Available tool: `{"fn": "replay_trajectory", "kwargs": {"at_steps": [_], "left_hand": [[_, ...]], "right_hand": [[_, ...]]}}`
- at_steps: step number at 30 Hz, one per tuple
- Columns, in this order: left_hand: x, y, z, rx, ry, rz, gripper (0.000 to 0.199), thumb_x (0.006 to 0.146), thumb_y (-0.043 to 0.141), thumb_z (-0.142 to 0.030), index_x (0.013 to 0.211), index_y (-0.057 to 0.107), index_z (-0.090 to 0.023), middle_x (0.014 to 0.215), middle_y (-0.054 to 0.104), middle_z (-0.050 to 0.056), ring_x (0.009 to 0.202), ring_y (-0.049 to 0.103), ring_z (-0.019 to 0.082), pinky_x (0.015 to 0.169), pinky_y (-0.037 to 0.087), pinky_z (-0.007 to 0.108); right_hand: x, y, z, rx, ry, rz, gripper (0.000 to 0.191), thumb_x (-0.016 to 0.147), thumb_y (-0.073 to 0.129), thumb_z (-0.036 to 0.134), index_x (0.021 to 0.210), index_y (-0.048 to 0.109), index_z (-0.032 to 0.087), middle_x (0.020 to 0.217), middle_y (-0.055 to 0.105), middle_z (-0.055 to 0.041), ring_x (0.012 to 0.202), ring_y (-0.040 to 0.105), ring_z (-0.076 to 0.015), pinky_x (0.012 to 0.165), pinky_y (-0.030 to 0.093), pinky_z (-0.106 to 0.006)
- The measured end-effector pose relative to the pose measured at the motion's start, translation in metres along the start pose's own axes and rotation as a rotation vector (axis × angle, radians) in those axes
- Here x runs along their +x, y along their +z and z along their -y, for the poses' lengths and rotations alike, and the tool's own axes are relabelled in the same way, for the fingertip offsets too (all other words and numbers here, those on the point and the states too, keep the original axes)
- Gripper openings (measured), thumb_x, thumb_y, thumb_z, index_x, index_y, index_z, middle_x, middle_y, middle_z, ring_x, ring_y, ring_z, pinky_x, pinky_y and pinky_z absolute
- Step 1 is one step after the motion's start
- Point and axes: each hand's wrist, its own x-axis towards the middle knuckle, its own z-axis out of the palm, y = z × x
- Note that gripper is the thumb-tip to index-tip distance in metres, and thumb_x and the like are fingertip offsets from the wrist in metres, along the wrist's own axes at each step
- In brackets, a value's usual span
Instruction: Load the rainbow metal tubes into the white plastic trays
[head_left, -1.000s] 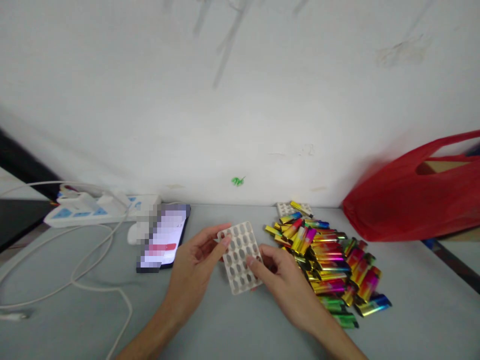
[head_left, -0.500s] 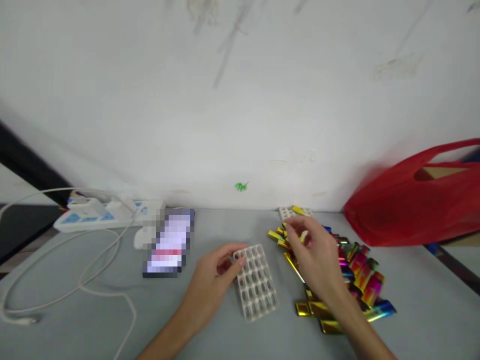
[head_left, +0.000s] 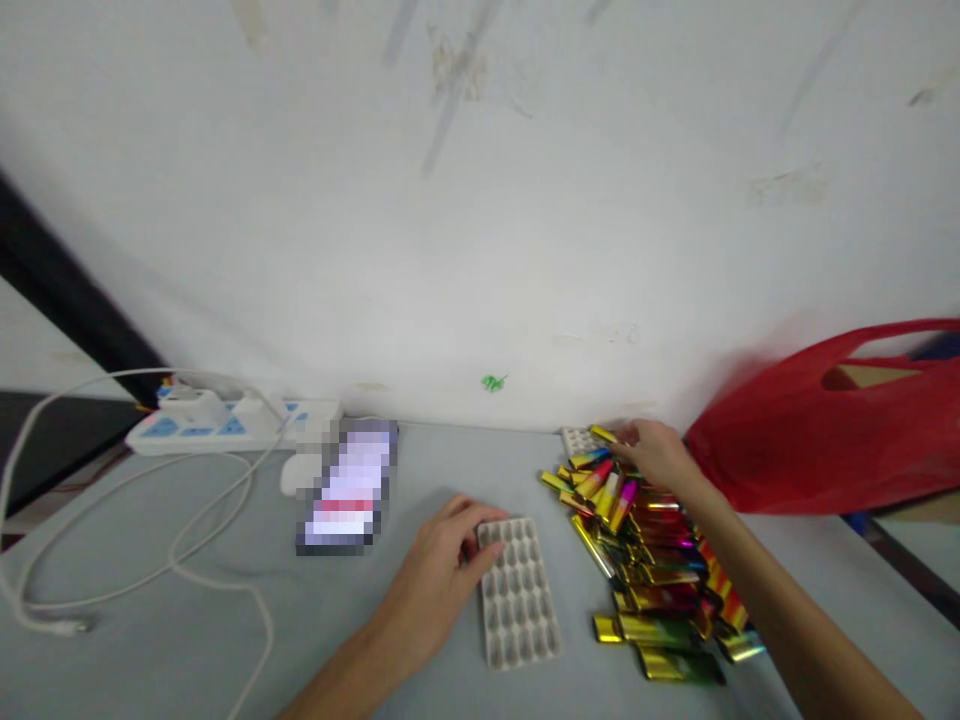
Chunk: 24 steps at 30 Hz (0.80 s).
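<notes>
My left hand (head_left: 442, 560) grips the upper left edge of a pale tray (head_left: 521, 595) with rows of oval hollows, thumb on top. At the back, my right hand (head_left: 660, 455) is closed, its fingertips at the right end of a small gold piece (head_left: 603, 434) that lies over a second pale tray (head_left: 577, 440). Whether the fingers hold that piece or something else cannot be made out. Below the hand spreads a pile of shiny gold and multicoloured tube-like cases (head_left: 660, 600). Several have pink, red or whitish ends. My right forearm covers part of the pile.
A phone with a blurred screen (head_left: 351, 490) lies left of my left hand. Behind it, a white power strip (head_left: 247, 425) with plugs runs along the wall, and a white cable (head_left: 176, 560) loops over the grey table. A red bag (head_left: 817, 430) stands at the back right.
My right hand has moved back and to the right, from over the pile to the small gold piece at the far tray. My left hand stays on the near tray. The view has shifted slightly.
</notes>
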Motion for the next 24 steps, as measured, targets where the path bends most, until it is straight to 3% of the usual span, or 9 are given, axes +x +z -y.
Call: {"fn": "replay_trajectory", "kwargs": {"at_steps": [4, 11, 14, 18, 24], "left_hand": [[0.0, -0.001, -0.003, 0.012, -0.003, 0.004, 0.03, 0.096, 0.069, -0.025, 0.122, 0.085, -0.025, 0.099, 0.068, 0.004, 0.08, 0.064, 0.021, 0.077, 0.047, 0.032], [0.001, -0.002, -0.006, 0.035, -0.015, 0.031, 0.029, 0.096, 0.068, -0.025, 0.12, 0.084, -0.024, 0.102, 0.069, 0.005, 0.076, 0.063, 0.021, 0.074, 0.046, 0.032], [0.001, -0.003, -0.005, 0.047, -0.012, 0.034, 0.028, 0.097, 0.067, -0.027, 0.119, 0.084, -0.024, 0.103, 0.07, 0.005, 0.075, 0.062, 0.021, 0.073, 0.046, 0.032], [0.001, -0.003, -0.003, 0.058, -0.011, 0.036, 0.027, 0.097, 0.068, -0.027, 0.119, 0.084, -0.025, 0.102, 0.07, 0.005, 0.076, 0.063, 0.021, 0.074, 0.046, 0.032], [0.004, -0.003, 0.005, 0.017, -0.022, 0.043, 0.027, 0.095, 0.07, -0.031, 0.118, 0.085, -0.026, 0.096, 0.069, 0.003, 0.071, 0.06, 0.02, 0.071, 0.046, 0.031]], "right_hand": [[-0.002, -0.002, -0.003, 0.044, 0.03, -0.068, 0.019, 0.104, 0.072, 0.034, 0.105, 0.075, 0.016, 0.104, 0.078, -0.0113, 0.092, 0.071, -0.0237, 0.084, 0.056, -0.037], [-0.012, -0.031, 0.023, 0.151, -0.328, -0.019, 0.026, 0.111, 0.055, 0.028, 0.127, 0.073, 0.016, 0.125, 0.075, -0.0126, 0.114, 0.068, -0.0242, 0.104, 0.05, -0.033], [-0.013, -0.037, 0.037, 0.125, -0.421, 0.042, 0.028, 0.113, 0.047, 0.022, 0.122, 0.073, 0.017, 0.122, 0.074, -0.0134, 0.115, 0.067, -0.0249, 0.107, 0.048, -0.034], [-0.018, -0.04, 0.053, 0.045, -0.425, 0.082, 0.027, 0.112, 0.044, 0.02, 0.114, 0.071, 0.014, 0.112, 0.072, -0.0164, 0.105, 0.067, -0.028, 0.104, 0.049, -0.039], [-0.017, -0.048, 0.067, -0.051, -0.43, 0.127, 0.016, 0.104, 0.063, 0.024, 0.113, 0.074, 0.017, 0.113, 0.076, -0.0152, 0.11, 0.068, -0.0299, 0.098, 0.049, -0.037]]}}
